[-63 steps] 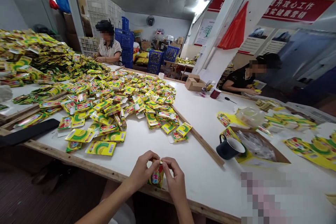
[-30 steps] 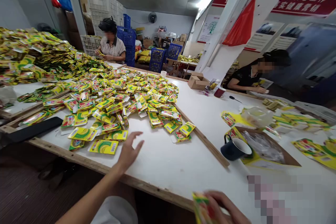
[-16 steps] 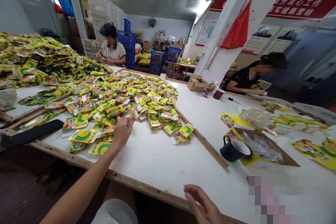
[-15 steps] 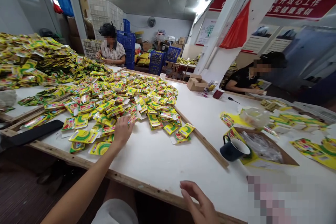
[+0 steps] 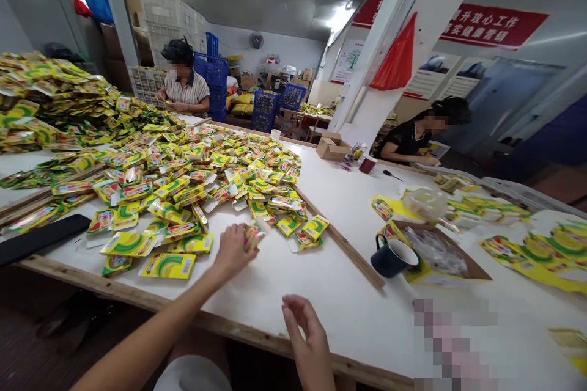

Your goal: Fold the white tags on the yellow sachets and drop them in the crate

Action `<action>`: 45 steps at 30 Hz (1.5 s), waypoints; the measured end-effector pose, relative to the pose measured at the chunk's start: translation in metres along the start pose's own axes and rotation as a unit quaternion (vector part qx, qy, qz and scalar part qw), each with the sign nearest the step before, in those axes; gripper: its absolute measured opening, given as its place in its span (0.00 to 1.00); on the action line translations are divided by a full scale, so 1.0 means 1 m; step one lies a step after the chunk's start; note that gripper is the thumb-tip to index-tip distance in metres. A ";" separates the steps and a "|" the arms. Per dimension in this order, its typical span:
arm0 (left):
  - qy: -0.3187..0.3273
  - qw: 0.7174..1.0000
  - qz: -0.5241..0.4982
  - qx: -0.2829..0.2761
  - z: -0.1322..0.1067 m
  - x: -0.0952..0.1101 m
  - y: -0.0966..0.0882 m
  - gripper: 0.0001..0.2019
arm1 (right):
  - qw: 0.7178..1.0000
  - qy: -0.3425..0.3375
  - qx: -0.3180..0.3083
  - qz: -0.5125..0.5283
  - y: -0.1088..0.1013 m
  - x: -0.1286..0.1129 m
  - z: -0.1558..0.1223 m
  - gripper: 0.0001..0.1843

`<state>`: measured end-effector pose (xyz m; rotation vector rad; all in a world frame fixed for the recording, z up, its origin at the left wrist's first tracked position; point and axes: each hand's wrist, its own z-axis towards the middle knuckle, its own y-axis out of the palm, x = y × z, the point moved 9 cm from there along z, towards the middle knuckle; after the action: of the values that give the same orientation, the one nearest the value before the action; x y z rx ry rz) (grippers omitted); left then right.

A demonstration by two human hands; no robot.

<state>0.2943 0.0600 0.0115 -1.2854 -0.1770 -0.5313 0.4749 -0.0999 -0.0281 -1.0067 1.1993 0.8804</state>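
Observation:
My left hand [image 5: 233, 252] is closed on a small yellow-and-red box [image 5: 254, 234], held just over the white table [image 5: 266, 278]. My fingers hide part of that box. Close behind it spreads a heap of similar yellow, green and red boxes [image 5: 177, 186], several with white end flaps standing out. One yellow box [image 5: 167, 266] lies flat left of my forearm. My right hand [image 5: 308, 336] hovers by the near table edge, thumb and fingers curved and apart, with nothing in it.
A wooden strip [image 5: 342, 241] crosses the table. Beyond it stand a dark mug [image 5: 389, 261] and an open carton [image 5: 444, 256] of clear plastic bags. At left lies a long dark object [image 5: 43, 239]. Two people [image 5: 186, 88] work across the table and at the right.
My left hand has come away from the heap to the right, bringing a small box with it. My right hand has shifted left and slightly up. The camera view has turned a little right.

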 end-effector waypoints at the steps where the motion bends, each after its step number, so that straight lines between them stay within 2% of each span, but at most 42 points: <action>1: 0.019 0.999 -0.030 -0.014 -0.020 0.017 0.009 0.22 | 1.000 -0.010 0.011 0.015 0.001 -0.001 0.006 0.19; 3: 0.050 0.982 -0.177 -0.052 -0.058 0.046 0.025 0.20 | 0.998 -0.024 0.038 0.048 0.005 0.001 0.016 0.20; 4: 0.045 0.971 -0.224 -0.067 -0.072 0.053 0.032 0.20 | 0.996 -0.026 0.053 0.060 0.006 0.003 0.020 0.19; 6: 0.034 0.947 -0.306 -0.093 -0.092 0.058 0.040 0.23 | 0.995 -0.023 0.069 0.070 0.008 0.010 0.025 0.17; 8: 0.031 0.925 -0.363 -0.106 -0.100 0.054 0.039 0.24 | 0.995 -0.018 0.061 0.078 0.010 0.016 0.025 0.17; 12: 0.045 0.891 -0.436 -0.122 -0.099 0.042 0.029 0.19 | 0.995 -0.016 -0.009 0.102 0.017 0.018 0.021 0.19; 17: 0.036 0.865 -0.470 -0.171 -0.093 0.038 0.027 0.16 | 0.994 -0.037 -0.083 0.057 0.023 0.005 0.023 0.12; 22: 0.044 0.836 -0.525 -0.155 -0.079 0.041 0.024 0.04 | 0.996 -0.072 -0.055 -0.010 0.024 -0.005 0.039 0.10; 24: 0.033 0.814 -0.563 -0.141 -0.074 0.040 0.027 0.06 | 0.997 -0.074 -0.029 0.007 0.026 -0.003 0.043 0.08; 27: 0.012 0.788 -0.602 -0.128 -0.072 0.035 0.033 0.13 | 0.997 -0.061 0.003 0.047 0.027 0.004 0.045 0.12; 29: 0.013 0.796 -0.589 -0.136 -0.073 0.034 0.034 0.15 | 0.997 -0.063 -0.013 0.039 0.030 0.003 0.043 0.12; 33: 0.027 0.844 -0.517 -0.140 -0.076 0.033 0.027 0.06 | 0.995 -0.076 -0.063 -0.004 0.034 -0.007 0.037 0.09; 36: 0.018 0.861 -0.495 -0.115 -0.075 0.032 0.020 0.06 | 0.995 -0.083 -0.047 -0.016 0.030 -0.015 0.035 0.10; 40: -0.019 0.863 -0.496 -0.091 -0.074 0.029 0.022 0.06 | 0.996 -0.072 -0.030 -0.033 0.029 -0.018 0.038 0.11; 45: -0.056 0.841 -0.530 -0.095 -0.071 0.026 0.033 0.09 | 0.997 -0.062 -0.034 -0.038 0.030 -0.023 0.047 0.14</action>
<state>0.3210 -0.0086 -0.0268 -1.3350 -0.9925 -1.4454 0.4582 -0.0467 -0.0067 -1.0313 1.0258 0.9148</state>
